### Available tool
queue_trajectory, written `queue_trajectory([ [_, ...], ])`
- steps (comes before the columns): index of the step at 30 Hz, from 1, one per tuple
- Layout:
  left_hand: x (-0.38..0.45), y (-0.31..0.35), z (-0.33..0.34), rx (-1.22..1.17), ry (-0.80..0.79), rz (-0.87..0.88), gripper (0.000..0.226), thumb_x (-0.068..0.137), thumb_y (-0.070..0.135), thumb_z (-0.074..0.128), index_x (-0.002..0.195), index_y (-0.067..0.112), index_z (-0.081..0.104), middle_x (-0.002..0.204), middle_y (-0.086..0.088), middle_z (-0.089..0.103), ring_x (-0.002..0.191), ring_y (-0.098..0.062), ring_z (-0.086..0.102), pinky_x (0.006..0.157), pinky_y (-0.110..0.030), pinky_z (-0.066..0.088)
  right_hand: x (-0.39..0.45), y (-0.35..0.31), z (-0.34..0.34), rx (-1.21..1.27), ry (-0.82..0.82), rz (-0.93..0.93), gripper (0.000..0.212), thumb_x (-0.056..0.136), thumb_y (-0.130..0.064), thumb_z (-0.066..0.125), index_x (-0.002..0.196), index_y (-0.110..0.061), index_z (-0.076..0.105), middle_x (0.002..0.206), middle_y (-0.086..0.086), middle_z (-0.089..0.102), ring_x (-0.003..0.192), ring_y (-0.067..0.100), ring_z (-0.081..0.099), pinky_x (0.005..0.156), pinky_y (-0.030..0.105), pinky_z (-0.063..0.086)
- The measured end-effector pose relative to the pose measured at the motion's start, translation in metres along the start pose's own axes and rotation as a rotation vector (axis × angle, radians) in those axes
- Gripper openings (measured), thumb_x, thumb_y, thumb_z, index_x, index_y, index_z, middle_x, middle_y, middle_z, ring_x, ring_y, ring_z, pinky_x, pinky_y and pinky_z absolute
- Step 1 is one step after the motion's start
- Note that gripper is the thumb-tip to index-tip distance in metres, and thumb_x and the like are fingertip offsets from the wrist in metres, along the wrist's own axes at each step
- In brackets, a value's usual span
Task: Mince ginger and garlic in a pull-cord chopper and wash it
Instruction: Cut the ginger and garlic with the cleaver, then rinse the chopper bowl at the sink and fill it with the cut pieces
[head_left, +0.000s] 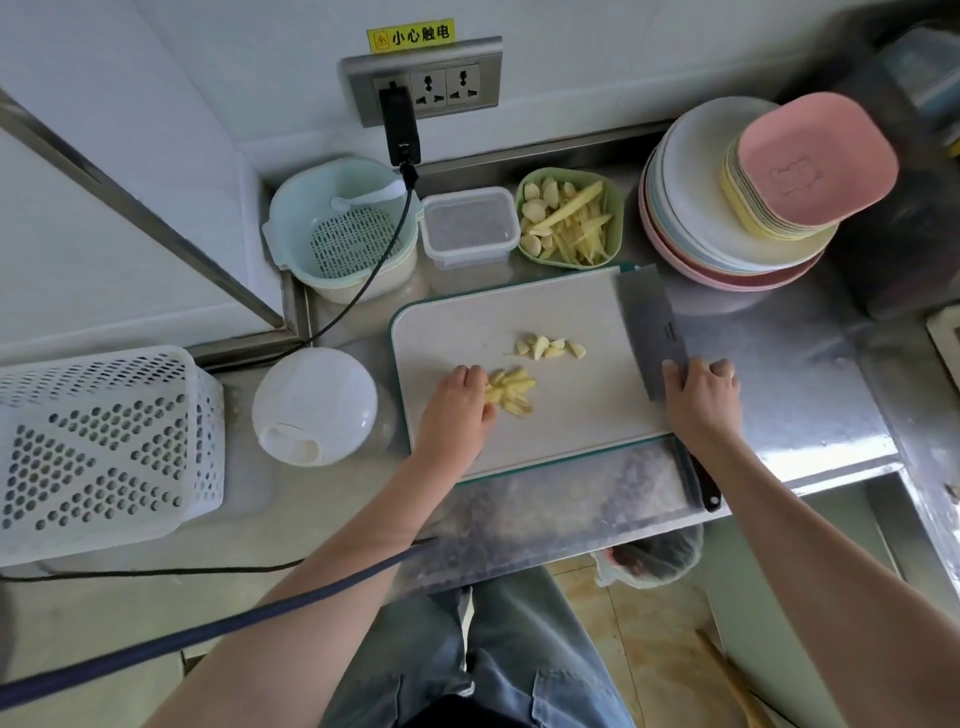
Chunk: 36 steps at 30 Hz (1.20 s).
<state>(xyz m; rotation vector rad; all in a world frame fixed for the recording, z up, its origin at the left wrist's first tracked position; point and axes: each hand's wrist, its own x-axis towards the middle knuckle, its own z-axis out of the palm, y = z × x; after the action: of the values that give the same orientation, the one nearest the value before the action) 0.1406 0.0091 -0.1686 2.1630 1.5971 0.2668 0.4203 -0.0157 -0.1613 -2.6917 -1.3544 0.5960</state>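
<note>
A white cutting board (467, 332) lies on the steel counter. On it are a pile of cut ginger pieces (511, 392) and, farther back, several garlic cloves (550, 347). My left hand (460, 402) is at the left side of the ginger pile, its curled fingers gathering the pieces. A cleaver (647, 317) lies flat along the board's right edge with its black handle (704, 488) pointing toward me. My right hand (701, 397) grips it where blade meets handle. The pull-cord chopper (314, 405), with a white domed lid, stands left of the board.
A green bowl (618, 208) of garlic and ginger strips, a lidded clear box (470, 226) and a pale strainer basin (340, 228) stand at the back. Stacked plates (727, 244) sit back right, a white perforated basket (98, 452) far left. A black cable (363, 291) runs from the wall socket.
</note>
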Motion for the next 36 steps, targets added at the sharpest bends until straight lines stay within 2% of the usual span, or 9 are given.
queue_trajectory([
  [6, 0.015, 0.020, -0.011, -0.657, 0.150, -0.557, 0.020, 0.084, 0.021, 0.070, 0.083, 0.004, 0.059, 0.075, -0.006, 0.062, 0.072, -0.020, 0.057, 0.053, -0.018, 0.034, -0.001, -0.005, 0.002, -0.032, 0.034, -0.010, 0.046, 0.099, -0.040, 0.036, 0.112, 0.002, 0.044, 0.120, 0.028, 0.045, 0.110, 0.045, 0.044, 0.088, 0.051, 0.040],
  [10, -0.009, 0.019, -0.029, -0.559, 0.091, -0.477, 0.031, 0.089, 0.027, 0.063, 0.114, 0.008, 0.062, 0.107, -0.006, 0.070, 0.093, -0.020, 0.067, 0.076, -0.025, 0.047, -0.007, -0.013, 0.000, 0.037, 0.148, 0.023, 0.037, 0.096, -0.033, 0.045, 0.113, 0.000, 0.041, 0.121, 0.027, 0.046, 0.111, 0.044, 0.043, 0.090, 0.052, 0.037],
  [13, -0.032, 0.008, -0.051, -0.256, 0.211, -0.287, 0.029, 0.088, 0.017, 0.061, 0.117, 0.014, 0.062, 0.107, -0.003, 0.070, 0.087, -0.024, 0.069, 0.073, -0.035, 0.053, -0.031, -0.048, -0.004, 0.135, 0.361, -0.084, 0.035, 0.092, -0.029, 0.054, 0.114, -0.002, 0.047, 0.118, 0.024, 0.049, 0.107, 0.041, 0.045, 0.088, 0.050, 0.037],
  [16, -0.037, -0.010, -0.079, -0.015, 0.463, -0.153, 0.023, 0.080, 0.002, 0.066, 0.101, 0.009, 0.068, 0.085, -0.008, 0.070, 0.077, -0.032, 0.065, 0.060, -0.036, 0.049, -0.075, -0.116, 0.003, 0.378, 0.090, -0.631, 0.045, 0.080, -0.013, 0.069, 0.118, 0.000, 0.050, 0.116, 0.019, 0.051, 0.106, 0.038, 0.049, 0.090, 0.050, 0.044],
  [18, -0.034, -0.029, -0.096, -0.055, 0.582, -0.220, 0.024, 0.081, -0.002, 0.061, 0.103, 0.004, 0.067, 0.090, -0.012, 0.069, 0.085, -0.033, 0.063, 0.070, -0.036, 0.047, -0.103, -0.167, 0.014, 0.356, -0.219, -0.866, 0.071, 0.074, -0.021, 0.075, 0.133, -0.004, 0.040, 0.135, 0.016, 0.039, 0.124, 0.034, 0.039, 0.104, 0.047, 0.036],
  [23, -0.041, -0.074, -0.109, 0.012, 0.580, -0.734, 0.030, 0.089, 0.018, 0.052, 0.116, 0.010, 0.058, 0.117, -0.012, 0.061, 0.113, -0.035, 0.050, 0.093, -0.044, 0.034, -0.143, -0.266, 0.055, -0.054, -0.428, -0.924, 0.119, 0.065, -0.064, 0.072, 0.150, -0.032, -0.005, 0.159, 0.007, -0.004, 0.144, 0.036, -0.003, 0.112, 0.058, 0.013],
  [29, -0.050, -0.097, -0.108, -0.362, 0.639, -0.790, 0.026, 0.094, 0.020, 0.042, 0.110, 0.003, 0.055, 0.097, -0.005, 0.061, 0.088, -0.021, 0.056, 0.075, -0.028, 0.039, -0.160, -0.299, 0.077, -0.288, -0.369, -0.878, 0.118, 0.060, -0.066, 0.073, 0.147, -0.044, -0.004, 0.155, 0.012, 0.000, 0.133, 0.046, 0.015, 0.093, 0.059, 0.040],
  [33, -0.061, -0.106, -0.125, -1.094, 0.731, -0.872, 0.024, 0.093, 0.021, 0.045, 0.105, 0.004, 0.056, 0.089, -0.009, 0.065, 0.083, -0.022, 0.061, 0.076, -0.033, 0.048, -0.156, -0.290, 0.052, 0.109, -0.451, -0.717, 0.111, 0.055, -0.060, 0.078, 0.140, -0.051, 0.007, 0.147, 0.007, 0.009, 0.128, 0.040, 0.021, 0.097, 0.055, 0.037],
  [36, -0.066, -0.086, -0.132, -1.364, 0.343, -0.654, 0.029, 0.103, 0.025, 0.033, 0.105, 0.014, 0.060, 0.092, 0.009, 0.072, 0.089, -0.002, 0.065, 0.075, -0.019, 0.051, -0.150, -0.269, 0.025, 0.497, -0.575, -0.594, 0.105, 0.058, -0.054, 0.078, 0.140, -0.051, 0.011, 0.143, 0.005, 0.024, 0.126, 0.029, 0.028, 0.104, 0.043, 0.031],
])
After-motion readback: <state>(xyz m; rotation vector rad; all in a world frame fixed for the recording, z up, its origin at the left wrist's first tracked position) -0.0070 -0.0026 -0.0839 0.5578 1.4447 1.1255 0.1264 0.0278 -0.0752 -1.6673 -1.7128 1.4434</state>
